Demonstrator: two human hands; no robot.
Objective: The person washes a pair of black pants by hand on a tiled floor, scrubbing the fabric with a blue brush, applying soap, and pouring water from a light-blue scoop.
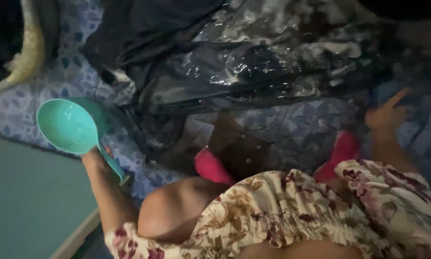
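My left hand (96, 156) is wrapped around the handle of a turquoise plastic water dipper with a deep round bowl (70, 125); the fingers are closed tight on the handle and the bowl is held up at the left, its open side turned toward me. Just below and left of the dipper lies a flat pale green surface (28, 206), and beyond it the blue patterned floor tiles (292, 124) run across under everything

My right hand (386, 115) is out at the far right, holding nothing — fingers loosely spread, one of them pointing up and away, close to the edge of the heap of dark wet cloth, black and glistening with water and streaks of white suds (254, 57). That heap fills the top middle of my view, well apart from the dipper. I cannot tell whether the right fingertips touch the cloth or the tiles

Between my hands sit my two bright pink slippers (210, 165) on the tiles, and nearest me is my cream dress with dark red flowers (282, 211), bunched over my knees. At the top left corner curves the rim of a pale worn basin (30, 52)
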